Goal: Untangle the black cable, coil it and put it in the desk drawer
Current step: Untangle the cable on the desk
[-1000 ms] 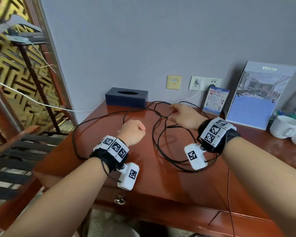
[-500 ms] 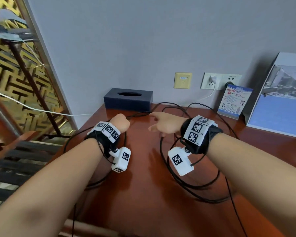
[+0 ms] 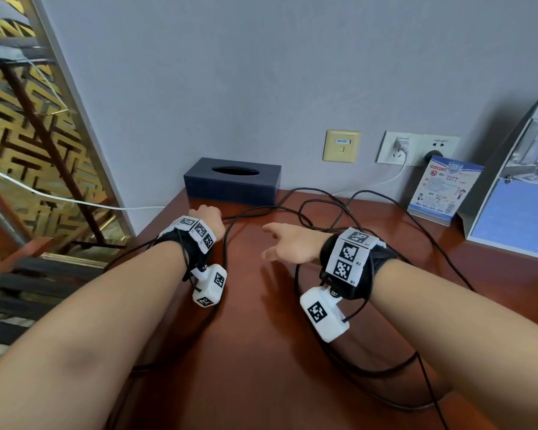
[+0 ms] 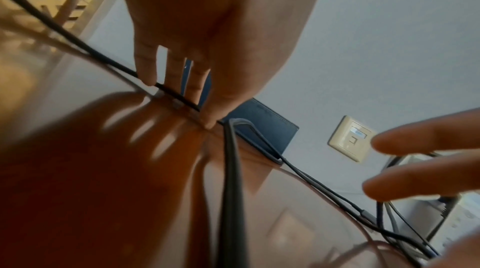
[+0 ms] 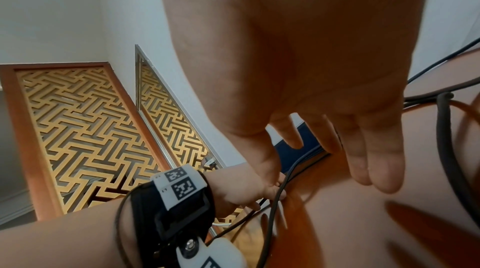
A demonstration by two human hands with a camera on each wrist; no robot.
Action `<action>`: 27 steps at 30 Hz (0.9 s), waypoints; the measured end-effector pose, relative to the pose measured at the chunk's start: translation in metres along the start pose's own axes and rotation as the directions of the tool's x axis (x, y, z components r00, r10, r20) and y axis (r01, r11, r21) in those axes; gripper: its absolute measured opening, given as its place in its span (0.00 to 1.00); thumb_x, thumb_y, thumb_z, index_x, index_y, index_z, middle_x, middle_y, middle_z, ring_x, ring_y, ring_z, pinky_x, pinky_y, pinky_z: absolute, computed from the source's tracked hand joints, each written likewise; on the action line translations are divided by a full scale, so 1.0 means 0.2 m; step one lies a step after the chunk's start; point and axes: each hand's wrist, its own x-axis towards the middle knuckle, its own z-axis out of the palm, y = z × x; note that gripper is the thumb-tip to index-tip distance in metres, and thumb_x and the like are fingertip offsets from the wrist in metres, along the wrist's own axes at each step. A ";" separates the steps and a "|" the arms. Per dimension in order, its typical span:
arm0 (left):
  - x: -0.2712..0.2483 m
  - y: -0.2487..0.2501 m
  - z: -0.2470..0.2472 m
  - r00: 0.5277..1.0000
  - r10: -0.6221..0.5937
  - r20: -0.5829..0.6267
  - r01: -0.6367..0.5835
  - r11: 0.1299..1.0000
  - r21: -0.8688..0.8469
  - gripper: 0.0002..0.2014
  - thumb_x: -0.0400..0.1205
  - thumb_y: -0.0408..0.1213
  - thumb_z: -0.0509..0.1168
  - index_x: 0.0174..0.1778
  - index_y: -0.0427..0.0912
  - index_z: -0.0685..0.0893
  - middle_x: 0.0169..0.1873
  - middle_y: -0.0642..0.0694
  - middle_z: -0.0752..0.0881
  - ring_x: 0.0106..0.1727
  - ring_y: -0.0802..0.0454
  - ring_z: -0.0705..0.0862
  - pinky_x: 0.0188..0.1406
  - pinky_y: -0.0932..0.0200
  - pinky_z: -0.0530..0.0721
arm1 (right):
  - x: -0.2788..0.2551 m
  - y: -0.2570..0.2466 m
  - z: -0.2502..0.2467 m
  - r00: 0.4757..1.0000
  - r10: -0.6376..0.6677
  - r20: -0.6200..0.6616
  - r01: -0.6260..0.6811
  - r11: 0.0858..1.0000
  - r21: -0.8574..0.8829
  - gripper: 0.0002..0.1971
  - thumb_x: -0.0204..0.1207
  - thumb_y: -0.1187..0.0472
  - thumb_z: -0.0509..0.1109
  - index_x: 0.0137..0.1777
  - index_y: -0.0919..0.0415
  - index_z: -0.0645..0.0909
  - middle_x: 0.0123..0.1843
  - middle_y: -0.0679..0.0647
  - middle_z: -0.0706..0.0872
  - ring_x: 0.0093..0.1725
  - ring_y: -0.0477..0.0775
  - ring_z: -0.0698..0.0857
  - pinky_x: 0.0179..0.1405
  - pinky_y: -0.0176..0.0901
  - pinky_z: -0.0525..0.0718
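Under the left hand (image 4: 207, 32), fingertips (image 4: 149, 79) curled down onto one strand of the cable (image 3: 292, 207), pinning it to the desk (image 3: 261, 352) at the far left, just near the tissue box (image 3: 233, 181). Right hand (image 3: 288, 246) hovering mid-desk, fingers (image 5: 374, 157) spread and relaxed, gripping nothing. Probably light, limp and a bit springy, so likely to slide on the glossy wood and to snag where strands cross. Best taken as a pinch on a single free strand close to the left hand, then fed through hand over hand. Thin, black, round and long, sprawling in loose overlapping loops from far left across to the right, one big loop sagging toward the near edge. Ends not clearly visible. No drawer in view.
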 end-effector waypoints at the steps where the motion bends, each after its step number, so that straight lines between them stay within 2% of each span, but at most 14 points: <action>1: 0.01 0.00 0.00 1.000 0.008 -0.015 -0.008 1.000 0.004 0.17 0.78 0.36 0.63 0.63 0.48 0.84 0.64 0.42 0.82 0.65 0.38 0.79 0.66 0.47 0.80 | 0.01 0.00 0.00 1.000 -0.001 -0.001 0.001 1.000 -0.001 0.38 0.82 0.53 0.68 0.87 0.56 0.53 0.85 0.57 0.62 0.82 0.57 0.66 0.76 0.45 0.66; 4: 0.01 -0.01 0.00 0.999 0.042 -0.019 -0.043 0.997 -0.064 0.09 0.77 0.39 0.66 0.51 0.47 0.89 0.53 0.44 0.89 0.53 0.42 0.86 0.56 0.51 0.84 | 0.01 0.00 0.00 1.000 -0.002 0.000 0.002 1.000 0.008 0.38 0.82 0.53 0.68 0.86 0.56 0.53 0.84 0.58 0.66 0.77 0.58 0.73 0.73 0.46 0.71; 6: -0.02 0.00 -0.01 0.999 0.051 -0.014 -0.053 0.990 -0.130 0.08 0.80 0.38 0.67 0.50 0.44 0.90 0.50 0.44 0.90 0.51 0.42 0.87 0.51 0.54 0.84 | 0.02 -0.01 0.00 1.000 0.000 0.002 0.000 1.000 0.016 0.37 0.82 0.53 0.68 0.86 0.56 0.54 0.81 0.59 0.70 0.73 0.60 0.77 0.71 0.48 0.74; 9: -0.06 0.00 -0.05 0.998 0.057 -0.035 -0.064 0.973 -0.221 0.09 0.81 0.39 0.68 0.48 0.39 0.91 0.46 0.43 0.90 0.50 0.42 0.88 0.47 0.54 0.84 | 0.02 -0.02 0.00 1.000 -0.003 -0.001 0.003 1.000 0.024 0.38 0.82 0.53 0.69 0.86 0.57 0.54 0.83 0.58 0.66 0.77 0.59 0.73 0.74 0.47 0.73; 13: -0.13 -0.01 -0.17 0.985 0.022 -0.170 -0.075 0.947 -0.311 0.11 0.83 0.35 0.64 0.53 0.36 0.90 0.53 0.39 0.90 0.56 0.39 0.86 0.57 0.48 0.85 | 0.01 -0.04 0.00 1.000 -0.009 -0.011 0.010 0.998 0.065 0.39 0.81 0.53 0.70 0.86 0.56 0.53 0.85 0.58 0.64 0.77 0.60 0.72 0.74 0.52 0.75; 15: -0.15 -0.01 -0.24 0.966 0.006 -0.257 -0.100 0.930 -0.353 0.12 0.84 0.33 0.62 0.55 0.35 0.90 0.55 0.37 0.89 0.57 0.37 0.86 0.58 0.47 0.84 | 0.01 -0.05 -0.01 1.000 -0.018 -0.019 0.020 0.997 0.079 0.39 0.81 0.53 0.70 0.87 0.57 0.53 0.84 0.58 0.64 0.77 0.60 0.72 0.73 0.53 0.77; 17: -0.17 -0.01 -0.30 0.938 0.008 -0.346 -0.150 0.910 -0.386 0.13 0.85 0.32 0.60 0.55 0.33 0.89 0.55 0.35 0.88 0.57 0.36 0.85 0.57 0.48 0.83 | 0.01 -0.07 -0.01 0.999 -0.030 -0.032 0.033 0.994 0.100 0.39 0.81 0.53 0.70 0.86 0.57 0.53 0.84 0.57 0.64 0.76 0.60 0.74 0.66 0.52 0.82; 19: -0.20 -0.01 -0.35 0.902 0.004 -0.432 -0.206 0.883 -0.422 0.13 0.86 0.32 0.59 0.55 0.32 0.88 0.54 0.36 0.88 0.57 0.37 0.85 0.55 0.50 0.80 | 0.00 -0.09 -0.01 0.998 -0.032 -0.048 0.039 0.988 0.149 0.39 0.81 0.55 0.70 0.86 0.57 0.53 0.82 0.57 0.66 0.71 0.59 0.78 0.55 0.47 0.88; 21: -0.22 -0.01 -0.39 0.863 0.005 -0.505 -0.274 0.845 -0.459 0.12 0.86 0.32 0.60 0.51 0.34 0.88 0.50 0.38 0.89 0.54 0.39 0.85 0.52 0.53 0.80 | 0.00 -0.10 -0.01 0.997 -0.020 -0.068 0.035 0.974 0.225 0.38 0.81 0.56 0.70 0.86 0.58 0.54 0.76 0.59 0.73 0.66 0.60 0.82 0.53 0.50 0.89; 23: -0.24 -0.01 -0.42 0.835 0.029 -0.549 -0.337 0.816 -0.470 0.11 0.85 0.34 0.61 0.48 0.36 0.89 0.48 0.39 0.89 0.51 0.40 0.85 0.53 0.53 0.81 | 0.00 -0.11 -0.01 0.995 -0.005 -0.103 0.041 0.934 0.354 0.35 0.83 0.57 0.68 0.86 0.59 0.55 0.66 0.57 0.79 0.62 0.59 0.85 0.56 0.55 0.89; 24: -0.24 -0.01 -0.44 0.828 0.039 -0.560 -0.356 0.807 -0.470 0.10 0.85 0.35 0.62 0.47 0.37 0.89 0.47 0.40 0.89 0.51 0.41 0.85 0.52 0.54 0.81 | 0.00 -0.12 -0.02 0.992 0.000 -0.129 0.056 0.902 0.429 0.33 0.84 0.57 0.66 0.85 0.59 0.56 0.64 0.55 0.79 0.60 0.59 0.85 0.56 0.56 0.89; 27: -0.28 -0.01 -0.49 0.808 0.093 -0.582 -0.422 0.781 -0.460 0.09 0.85 0.38 0.64 0.46 0.40 0.88 0.42 0.45 0.86 0.47 0.45 0.84 0.47 0.59 0.76 | 0.01 -0.17 -0.05 0.982 0.004 -0.190 0.128 0.726 0.675 0.28 0.87 0.54 0.61 0.83 0.60 0.60 0.68 0.58 0.80 0.56 0.58 0.85 0.51 0.55 0.87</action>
